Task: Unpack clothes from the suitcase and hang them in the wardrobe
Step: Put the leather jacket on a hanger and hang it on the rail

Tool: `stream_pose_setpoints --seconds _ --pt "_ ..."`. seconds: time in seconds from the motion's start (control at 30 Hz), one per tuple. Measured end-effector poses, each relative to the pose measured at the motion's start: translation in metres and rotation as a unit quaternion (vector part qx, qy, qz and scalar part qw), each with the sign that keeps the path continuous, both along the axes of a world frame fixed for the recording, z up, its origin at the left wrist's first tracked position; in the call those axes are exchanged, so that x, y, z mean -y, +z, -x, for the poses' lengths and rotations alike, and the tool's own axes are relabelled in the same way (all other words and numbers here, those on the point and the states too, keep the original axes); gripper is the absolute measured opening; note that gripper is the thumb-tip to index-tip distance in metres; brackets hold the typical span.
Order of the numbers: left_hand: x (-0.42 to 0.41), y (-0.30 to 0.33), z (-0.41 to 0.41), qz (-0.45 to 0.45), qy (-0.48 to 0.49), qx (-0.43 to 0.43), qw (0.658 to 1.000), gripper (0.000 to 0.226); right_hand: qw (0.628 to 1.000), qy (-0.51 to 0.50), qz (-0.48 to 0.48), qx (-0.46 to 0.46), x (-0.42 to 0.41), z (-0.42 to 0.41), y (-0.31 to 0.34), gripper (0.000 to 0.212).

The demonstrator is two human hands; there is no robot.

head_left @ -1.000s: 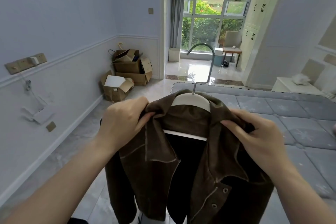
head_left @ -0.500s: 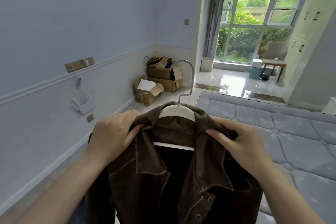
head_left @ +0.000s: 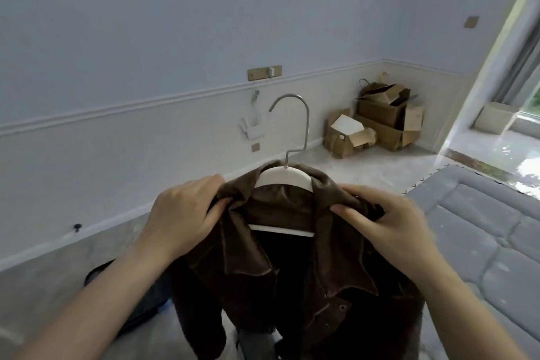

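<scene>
Holding one brown jacket (head_left: 280, 266) on one white hanger (head_left: 282, 181), we grip it at both shoulders: our left hand (head_left: 184, 213) clenches the left shoulder, our right hand (head_left: 385, 225) the right. Since a second ago our view has swung left of the jacket; the window is nearly gone and bare wall fills the frame, so we judge we are turning toward the wardrobe. Right of the jacket lies one grey mattress (head_left: 482, 228); beyond it, a pile of cardboard boxes (head_left: 377, 123), about four.
</scene>
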State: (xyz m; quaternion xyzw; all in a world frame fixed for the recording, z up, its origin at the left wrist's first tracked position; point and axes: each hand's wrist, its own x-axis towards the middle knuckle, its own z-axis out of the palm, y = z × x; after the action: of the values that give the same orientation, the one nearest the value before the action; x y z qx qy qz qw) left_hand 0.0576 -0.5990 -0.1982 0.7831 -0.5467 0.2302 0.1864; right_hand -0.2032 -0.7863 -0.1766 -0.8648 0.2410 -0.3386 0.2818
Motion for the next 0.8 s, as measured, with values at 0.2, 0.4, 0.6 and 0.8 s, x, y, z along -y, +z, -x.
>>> stream_pose_setpoints --seconds 0.2,0.4,0.6,0.8 --pt "-0.089 0.012 0.008 0.003 0.103 0.033 0.994 0.023 0.993 0.116 0.003 0.023 -0.041 -0.036 0.006 0.029" --pt "-0.19 0.023 0.021 -0.009 0.197 0.046 0.979 0.023 0.976 0.217 -0.007 0.024 -0.107 -0.072 0.014 0.033" --pt "-0.313 0.03 0.036 0.004 0.301 0.037 0.953 0.023 0.97 0.231 0.07 0.007 -0.21 -0.11 0.018 0.03" --pt "-0.41 0.038 0.038 0.051 0.374 0.045 0.925 0.019 0.949 0.27 0.155 0.048 -0.307 -0.131 0.031 0.031"
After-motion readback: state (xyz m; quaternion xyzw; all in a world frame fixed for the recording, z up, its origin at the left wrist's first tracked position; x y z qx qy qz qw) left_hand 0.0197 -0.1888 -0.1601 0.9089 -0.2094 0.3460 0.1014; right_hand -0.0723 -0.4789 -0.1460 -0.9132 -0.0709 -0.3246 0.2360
